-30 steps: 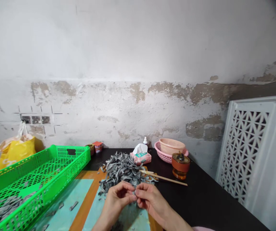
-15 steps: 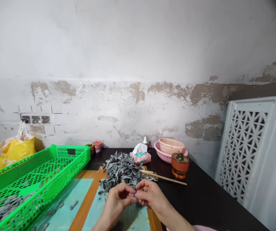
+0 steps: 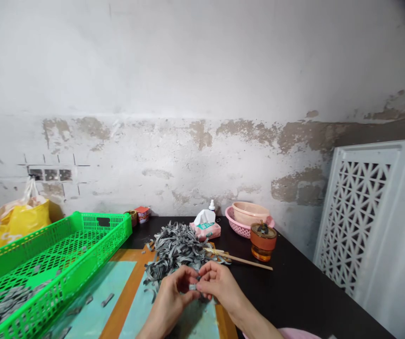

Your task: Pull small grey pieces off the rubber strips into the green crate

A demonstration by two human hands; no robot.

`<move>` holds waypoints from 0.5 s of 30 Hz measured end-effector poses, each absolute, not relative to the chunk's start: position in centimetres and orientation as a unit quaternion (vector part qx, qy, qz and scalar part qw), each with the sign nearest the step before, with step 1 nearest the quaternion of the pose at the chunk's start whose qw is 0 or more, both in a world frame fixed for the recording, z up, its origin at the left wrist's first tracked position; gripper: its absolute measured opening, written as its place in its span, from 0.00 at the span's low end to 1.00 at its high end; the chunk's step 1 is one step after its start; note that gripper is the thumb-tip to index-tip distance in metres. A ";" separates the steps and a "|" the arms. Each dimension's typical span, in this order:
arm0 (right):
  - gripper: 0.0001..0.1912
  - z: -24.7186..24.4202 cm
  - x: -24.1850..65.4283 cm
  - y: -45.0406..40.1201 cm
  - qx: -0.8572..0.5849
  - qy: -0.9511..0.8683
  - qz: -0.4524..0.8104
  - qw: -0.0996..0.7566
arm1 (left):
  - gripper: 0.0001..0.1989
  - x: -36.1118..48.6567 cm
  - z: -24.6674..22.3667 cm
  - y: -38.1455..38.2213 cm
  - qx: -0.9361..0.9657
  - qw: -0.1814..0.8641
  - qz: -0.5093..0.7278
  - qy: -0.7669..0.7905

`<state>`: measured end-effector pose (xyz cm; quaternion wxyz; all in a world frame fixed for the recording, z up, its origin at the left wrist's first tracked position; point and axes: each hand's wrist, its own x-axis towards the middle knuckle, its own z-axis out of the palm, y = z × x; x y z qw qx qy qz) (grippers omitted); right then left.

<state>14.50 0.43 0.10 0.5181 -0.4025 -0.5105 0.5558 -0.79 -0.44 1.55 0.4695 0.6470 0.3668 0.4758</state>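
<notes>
My left hand [image 3: 174,297] and my right hand [image 3: 219,288] meet at the fingertips over the mat, thumbs and fingers pinched. Between them is a small grey strip [image 3: 193,286], apparently folded; its far part is hidden by my fingers. Just beyond my hands lies a heaped pile of loose grey strips [image 3: 176,247]. To the left, a few short flat grey pieces [image 3: 107,300] rest on the light green mat [image 3: 119,278]. Many similar grey pieces [image 3: 6,306] lie in the green plastic crate [image 3: 82,263].
Behind the pile stands a pink tissue pack [image 3: 207,230]. A wooden stick [image 3: 248,262] lies right of it, near an amber jar [image 3: 263,242] and stacked pink baskets [image 3: 250,213]. A yellow bag [image 3: 26,219] is at far left. A pink rim [image 3: 296,334] shows at the bottom edge.
My fingers have shifted slightly around the grey strip, and more of it now shows between my thumbs. The view has moved a little; other things lie as before.
</notes>
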 end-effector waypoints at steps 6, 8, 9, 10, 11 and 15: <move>0.18 -0.3 14.4 0.8 -0.393 -0.507 0.550 0.535 | 0.17 -1.2 1.6 0.3 0.541 0.617 0.474 0.320; 0.18 -0.2 14.4 0.8 -0.389 -0.514 0.546 0.535 | 0.18 -1.4 1.5 0.5 0.527 0.622 0.478 0.328; 0.17 0.0 14.5 0.7 -0.388 -0.522 0.544 0.530 | 0.19 -1.5 1.5 0.5 0.520 0.622 0.481 0.332; 0.16 0.3 14.6 0.5 -0.385 -0.534 0.543 0.522 | 0.19 -1.5 1.5 0.5 0.512 0.623 0.485 0.338; 0.16 0.7 14.9 0.3 -0.382 -0.547 0.543 0.511 | 0.19 -1.6 1.6 0.4 0.504 0.625 0.489 0.342; 0.16 2.3 15.9 -0.8 -0.345 -0.586 0.568 0.463 | 0.18 -1.7 1.6 0.1 0.487 0.640 0.492 0.335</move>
